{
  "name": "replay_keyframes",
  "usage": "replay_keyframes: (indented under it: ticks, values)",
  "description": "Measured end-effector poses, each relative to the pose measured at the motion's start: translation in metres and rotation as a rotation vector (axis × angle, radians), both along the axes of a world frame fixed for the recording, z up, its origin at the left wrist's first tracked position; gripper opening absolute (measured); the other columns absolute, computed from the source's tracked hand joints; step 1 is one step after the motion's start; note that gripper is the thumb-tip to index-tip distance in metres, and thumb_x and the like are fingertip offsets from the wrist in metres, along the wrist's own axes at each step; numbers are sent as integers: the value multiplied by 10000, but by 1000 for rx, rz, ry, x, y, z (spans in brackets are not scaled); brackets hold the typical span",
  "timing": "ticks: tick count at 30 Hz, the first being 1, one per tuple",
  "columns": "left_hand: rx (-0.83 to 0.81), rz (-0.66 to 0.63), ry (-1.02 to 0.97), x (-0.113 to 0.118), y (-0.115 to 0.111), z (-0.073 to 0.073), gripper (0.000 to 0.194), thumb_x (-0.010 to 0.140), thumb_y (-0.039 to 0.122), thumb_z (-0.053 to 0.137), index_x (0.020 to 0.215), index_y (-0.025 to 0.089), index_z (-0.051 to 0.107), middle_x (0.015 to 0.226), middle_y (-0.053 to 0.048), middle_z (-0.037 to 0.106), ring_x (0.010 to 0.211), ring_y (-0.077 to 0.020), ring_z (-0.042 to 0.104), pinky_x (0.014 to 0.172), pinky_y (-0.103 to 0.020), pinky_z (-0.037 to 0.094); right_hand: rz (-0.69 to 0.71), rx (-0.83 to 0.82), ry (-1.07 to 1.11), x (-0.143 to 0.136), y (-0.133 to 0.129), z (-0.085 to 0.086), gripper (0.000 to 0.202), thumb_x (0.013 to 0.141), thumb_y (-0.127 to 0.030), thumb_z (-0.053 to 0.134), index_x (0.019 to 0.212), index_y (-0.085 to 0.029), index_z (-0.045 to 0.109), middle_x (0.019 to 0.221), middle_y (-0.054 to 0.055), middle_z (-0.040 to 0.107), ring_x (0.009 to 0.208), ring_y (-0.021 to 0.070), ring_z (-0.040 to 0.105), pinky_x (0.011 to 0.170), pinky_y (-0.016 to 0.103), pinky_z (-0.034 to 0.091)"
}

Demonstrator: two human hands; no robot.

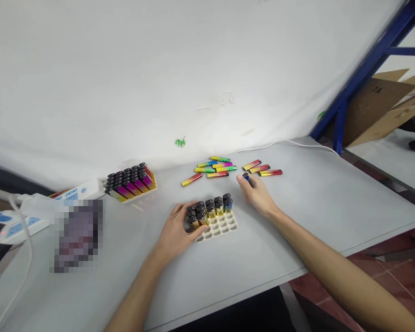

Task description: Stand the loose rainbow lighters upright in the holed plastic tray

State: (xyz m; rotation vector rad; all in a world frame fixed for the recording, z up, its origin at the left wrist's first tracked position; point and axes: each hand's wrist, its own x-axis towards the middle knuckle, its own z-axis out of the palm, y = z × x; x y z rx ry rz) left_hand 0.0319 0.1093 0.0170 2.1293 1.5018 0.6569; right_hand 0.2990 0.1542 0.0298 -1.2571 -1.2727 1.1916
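Near the middle of the table a pale tray point(224, 224) with oval holes holds several slim, black-capped metallic tubes point(210, 210), gold and blue, standing upright in its back and left holes. My left hand point(178, 232) is closed around the tray's left end, thumb across the front and fingers behind the tubes. To the right of the tray, my right hand point(255, 192) is raised and pinches a dark blue tube point(248, 179); most of it is hidden by the fingers. Behind the hands, several rainbow-coloured tubes point(216, 169) lie flat on the table.
A second, filled tray of black-capped tubes point(131, 182) stands at the back left. Left of it are white power strips point(76, 193) with cables and a blurred-out object point(78, 235). More red-yellow tubes point(259, 169) lie near the wall. A blue frame point(363, 69) and cardboard boxes point(380, 106) are at right.
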Motion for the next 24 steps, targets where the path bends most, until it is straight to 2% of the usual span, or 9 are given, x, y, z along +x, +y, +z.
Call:
replay_keyframes:
  ticks: [3,5,12,17,19,21,24]
  values:
    - [5,9,11,1,0,1,573,805,418,704,1326,291,500,1248,-37,584,1173,-228,599,1034,-388,477,-47,76,-210,0,-2,0,541,876,-657,507,622,-226,302,547,-39,307,505,112,279,465,277,215]
    - [7,9,20,1,0,2,572,798,412,708,1320,288,507,1243,-33,590,1169,-230,603,1025,-383,484,-21,84,-242,-1,-4,-1,534,905,-655,446,626,-225,298,558,-37,299,517,115,271,476,278,213]
    - [13,1,22,1,0,0,574,803,407,705,1324,285,498,1247,-37,588,1191,-227,591,1040,-382,474,-82,146,-321,-5,-5,-4,346,925,-584,481,882,-241,462,661,-45,449,600,140,392,576,269,316]
    - [14,-7,11,2,-1,1,571,801,403,708,1318,277,502,1260,-43,587,1182,-233,594,1036,-394,479,-46,230,-314,-5,-6,-3,388,967,-587,377,922,-244,552,648,-27,469,602,157,457,602,282,357]
    - [19,-8,13,1,-1,1,568,800,399,708,1316,275,506,1257,-44,590,1188,-237,591,1036,-395,479,-44,194,-236,-4,-5,-2,454,956,-630,351,891,-240,576,618,-26,433,560,150,426,553,275,335]
    - [20,-3,19,1,-1,0,565,804,402,704,1318,277,506,1251,-44,592,1190,-236,590,1034,-391,481,-47,107,-142,-3,-3,-3,522,930,-683,346,784,-229,558,572,-34,356,498,131,333,487,268,264]
    - [26,0,19,1,0,-1,569,805,406,705,1323,285,506,1243,-43,594,1179,-234,597,1027,-387,485,-13,-68,0,-1,0,-5,606,891,-744,339,596,-222,423,507,-51,226,445,108,186,446,274,147]
